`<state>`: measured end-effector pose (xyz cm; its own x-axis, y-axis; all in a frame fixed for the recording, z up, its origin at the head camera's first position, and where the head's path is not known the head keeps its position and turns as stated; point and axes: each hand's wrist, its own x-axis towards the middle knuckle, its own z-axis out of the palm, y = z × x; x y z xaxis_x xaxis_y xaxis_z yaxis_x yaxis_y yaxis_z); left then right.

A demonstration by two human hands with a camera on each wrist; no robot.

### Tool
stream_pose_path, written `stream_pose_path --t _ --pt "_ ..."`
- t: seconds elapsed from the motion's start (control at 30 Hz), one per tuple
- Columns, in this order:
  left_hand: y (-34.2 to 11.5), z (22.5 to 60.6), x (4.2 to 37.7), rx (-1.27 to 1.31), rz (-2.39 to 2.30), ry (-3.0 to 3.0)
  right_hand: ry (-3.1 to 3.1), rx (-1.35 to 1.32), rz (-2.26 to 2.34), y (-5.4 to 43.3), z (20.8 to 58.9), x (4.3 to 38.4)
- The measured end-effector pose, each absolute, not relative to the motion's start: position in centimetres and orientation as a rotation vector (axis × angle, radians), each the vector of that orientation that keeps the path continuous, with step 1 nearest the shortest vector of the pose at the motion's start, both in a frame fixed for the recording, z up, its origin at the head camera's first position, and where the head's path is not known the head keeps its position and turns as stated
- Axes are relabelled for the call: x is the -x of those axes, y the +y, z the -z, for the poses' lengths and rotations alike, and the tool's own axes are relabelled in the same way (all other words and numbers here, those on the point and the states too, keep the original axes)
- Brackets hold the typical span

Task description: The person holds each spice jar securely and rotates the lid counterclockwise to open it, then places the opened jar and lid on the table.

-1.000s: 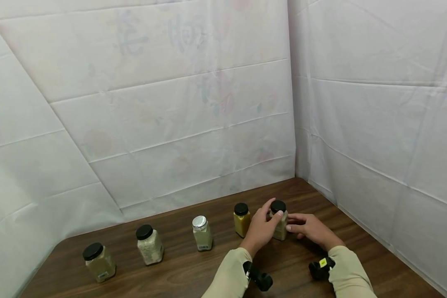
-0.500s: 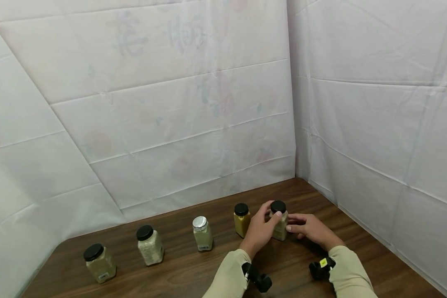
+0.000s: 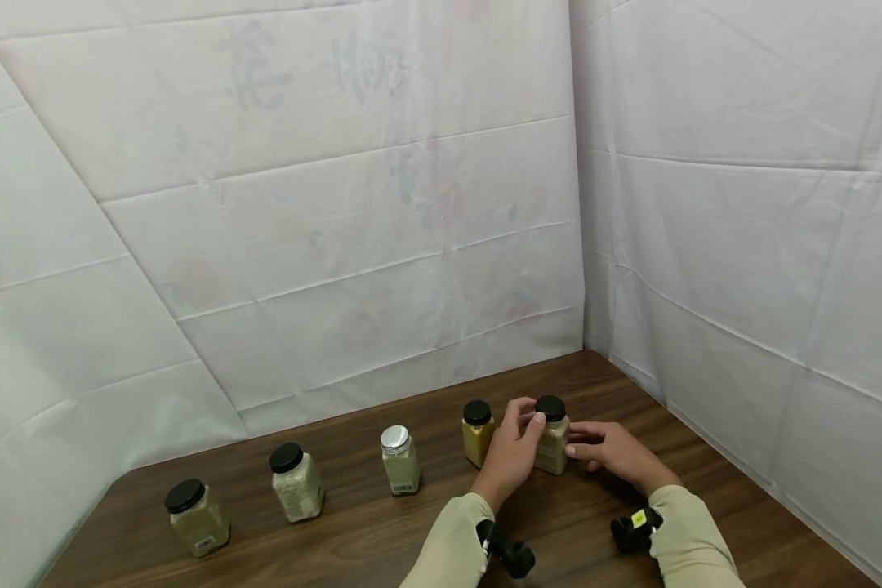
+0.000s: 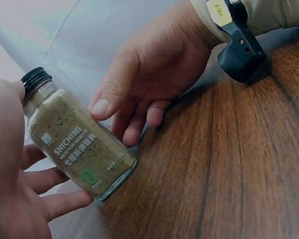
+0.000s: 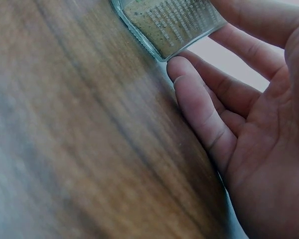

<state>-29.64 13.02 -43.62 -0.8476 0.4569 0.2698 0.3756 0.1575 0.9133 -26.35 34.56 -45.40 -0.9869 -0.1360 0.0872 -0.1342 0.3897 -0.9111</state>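
Note:
A square glass spice jar [image 3: 552,447] labelled SHICHIMI stands upright on the table between my hands. It has a black screw cap [image 3: 550,408] and brownish seasoning inside. My left hand [image 3: 512,450] is at its left side, thumb near the cap and fingers spread beside the glass; the left wrist view shows the label side of the glass uncovered. From the right, my right hand [image 3: 619,455] has loosely bent fingers next to the jar's lower side. In the right wrist view, the jar's bottom corner [image 5: 164,42] is by those fingertips; whether they all touch it, I cannot tell.
Left of my left hand stands a jar of yellow powder [image 3: 478,437]. Further left come a silver-capped jar [image 3: 401,465], a pale-filled jar [image 3: 298,488] and a greenish-brown jar [image 3: 200,523]. White sheets [image 3: 382,245] rise behind the wooden table [image 3: 353,539].
My left hand has drawn slightly left, its fingers and thumb coming away from the cap and jar. The right hand and the jar stay nearly where they were.

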Motion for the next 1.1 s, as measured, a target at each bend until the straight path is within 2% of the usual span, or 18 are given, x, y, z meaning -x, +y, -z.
stream_pose_path --t 0.5,1.1 --pt "13.39 43.49 29.57 -0.771 -1.753 2.370 2.621 0.266 1.717 34.53 45.28 26.34" --pt "13.52 43.03 29.54 -0.836 -1.724 2.369 2.606 0.259 1.708 34.70 45.43 26.44"
